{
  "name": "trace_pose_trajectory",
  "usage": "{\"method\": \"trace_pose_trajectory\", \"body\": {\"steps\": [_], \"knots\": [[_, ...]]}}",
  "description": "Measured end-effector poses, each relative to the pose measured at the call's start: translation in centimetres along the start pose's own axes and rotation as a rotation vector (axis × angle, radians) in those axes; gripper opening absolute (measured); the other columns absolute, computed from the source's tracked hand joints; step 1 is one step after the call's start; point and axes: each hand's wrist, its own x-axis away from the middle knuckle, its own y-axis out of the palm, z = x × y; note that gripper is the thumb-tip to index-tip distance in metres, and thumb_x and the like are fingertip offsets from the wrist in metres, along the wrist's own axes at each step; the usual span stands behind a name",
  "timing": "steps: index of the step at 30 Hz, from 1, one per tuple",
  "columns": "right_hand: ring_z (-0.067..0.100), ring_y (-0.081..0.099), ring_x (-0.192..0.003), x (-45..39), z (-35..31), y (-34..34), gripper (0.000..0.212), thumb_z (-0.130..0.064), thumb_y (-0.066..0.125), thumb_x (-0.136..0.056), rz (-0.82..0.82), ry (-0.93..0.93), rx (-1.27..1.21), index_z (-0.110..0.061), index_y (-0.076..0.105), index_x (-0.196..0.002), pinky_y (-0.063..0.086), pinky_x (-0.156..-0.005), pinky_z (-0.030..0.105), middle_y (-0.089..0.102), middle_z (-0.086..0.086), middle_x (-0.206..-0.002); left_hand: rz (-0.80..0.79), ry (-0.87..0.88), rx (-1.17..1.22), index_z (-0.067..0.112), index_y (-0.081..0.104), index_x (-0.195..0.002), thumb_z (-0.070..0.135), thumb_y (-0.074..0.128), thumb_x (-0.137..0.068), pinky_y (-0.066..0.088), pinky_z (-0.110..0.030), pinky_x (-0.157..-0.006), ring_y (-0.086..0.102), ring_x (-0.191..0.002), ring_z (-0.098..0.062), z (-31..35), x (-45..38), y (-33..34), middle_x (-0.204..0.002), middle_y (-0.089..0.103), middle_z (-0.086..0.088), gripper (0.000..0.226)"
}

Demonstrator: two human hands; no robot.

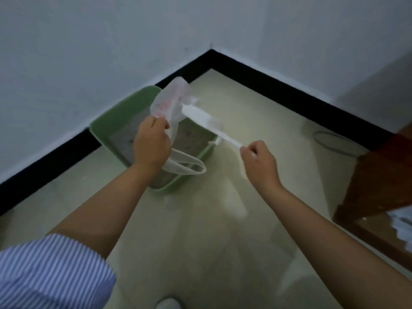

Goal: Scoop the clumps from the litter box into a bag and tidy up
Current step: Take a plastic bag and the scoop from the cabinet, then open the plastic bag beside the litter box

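A green litter box (pixel 100 128) with grey litter (pixel 191 139) stands on the floor against the left wall. My left hand (pixel 151 141) grips a thin white plastic bag (pixel 169 103) with red print, held up over the box; its handle loops (pixel 189 166) hang below my wrist. My right hand (pixel 258 161) pinches the handle end of a white litter scoop (pixel 205 119). The scoop's head points into the bag's mouth. The scoop is blurred.
White walls with a black skirting (pixel 267 76) meet in a corner behind the box. Brown wooden furniture (pixel 379 175) stands at the right, with a dark hoop-like thing (pixel 334 141) on the floor beside it. Pale floor lies in front. A shoe tip (pixel 169 304) shows at the bottom.
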Motion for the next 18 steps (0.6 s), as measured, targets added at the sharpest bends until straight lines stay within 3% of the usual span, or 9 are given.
{"method": "trace_pose_trajectory", "body": {"steps": [3, 5, 8, 10, 12, 14, 18], "knots": [[0.025, 0.047, -0.079, -2.1, -1.9, 5.4, 0.008, -0.014, 0.045, -0.091, -0.078, -0.165, 0.342, -0.007, 0.048, -0.089, 0.031, -0.059, 0.030, 0.049, 0.012, -0.088, 0.054, 0.000, 0.012, -0.007, 0.061, -0.070, -0.002, 0.039, -0.069, 0.046, -0.035, -0.051, 0.059, -0.061, -0.037, -4.3, -1.4, -0.4, -0.068, 0.058, -0.025, 0.023], [0.033, 0.055, -0.087, -2.8, -1.9, 8.5, 0.017, -0.012, 0.045, -0.089, -0.065, -0.256, 0.582, 0.000, 0.056, -0.096, 0.040, -0.067, 0.035, 0.055, 0.019, -0.094, 0.072, 0.056, 0.013, -0.006, 0.060, -0.068, 0.003, 0.035, -0.070, 0.042, -0.031, -0.055, 0.057, -0.064, -0.033, -7.4, -1.0, -0.1, -0.067, 0.057, -0.023, 0.027], [0.033, 0.059, -0.049, -3.2, -1.1, 11.7, 0.010, -0.012, 0.057, -0.066, -0.118, -0.368, 0.768, -0.002, 0.060, -0.065, 0.045, -0.041, 0.031, 0.058, 0.015, -0.060, 0.068, 0.057, 0.038, -0.006, 0.061, -0.068, 0.003, 0.036, -0.071, 0.033, -0.027, -0.062, 0.043, -0.072, -0.022, -11.3, -0.5, 0.3, -0.067, 0.057, -0.022, 0.026], [0.028, 0.057, -0.042, -3.5, -0.4, 13.1, 0.012, -0.016, 0.065, -0.056, -0.161, -0.399, 0.869, -0.006, 0.058, -0.058, 0.043, -0.036, 0.028, 0.057, 0.011, -0.054, 0.058, 0.058, 0.024, -0.005, 0.062, -0.068, 0.003, 0.037, -0.072, 0.033, -0.028, -0.062, 0.039, -0.072, -0.020, -12.8, -0.4, 0.7, -0.067, 0.057, -0.021, 0.027], [0.032, 0.064, -0.067, -3.4, -0.2, 13.7, 0.016, -0.018, 0.068, -0.070, -0.268, -0.306, 0.976, -0.005, 0.063, -0.077, 0.051, -0.058, 0.033, 0.063, 0.013, -0.075, 0.070, 0.052, 0.014, -0.005, 0.062, -0.069, 0.004, 0.037, -0.072, 0.033, -0.028, -0.062, 0.039, -0.072, -0.020, -13.9, -0.2, 1.2, -0.067, 0.057, -0.021, 0.027], [0.029, 0.055, -0.105, -3.5, 1.0, 13.9, 0.031, -0.028, 0.052, -0.088, -0.375, -0.218, 1.058, -0.008, 0.056, -0.111, 0.042, -0.088, 0.033, 0.058, 0.012, -0.110, 0.073, 0.039, 0.040, -0.004, 0.062, -0.069, 0.004, 0.037, -0.072, 0.033, -0.026, -0.061, 0.040, -0.072, -0.020, -14.5, 0.0, 1.9, -0.067, 0.057, -0.021, 0.027], [0.028, 0.053, -0.109, -3.2, 1.5, 12.9, 0.036, -0.030, 0.046, -0.091, -0.453, -0.200, 0.945, -0.011, 0.057, -0.120, 0.041, -0.088, 0.029, 0.059, 0.013, -0.114, 0.092, -0.022, 0.143, -0.005, 0.062, -0.070, 0.006, 0.039, -0.072, 0.032, -0.023, -0.059, 0.041, -0.070, -0.017, -13.9, 0.1, 3.3, -0.068, 0.057, -0.021, 0.025]]}}
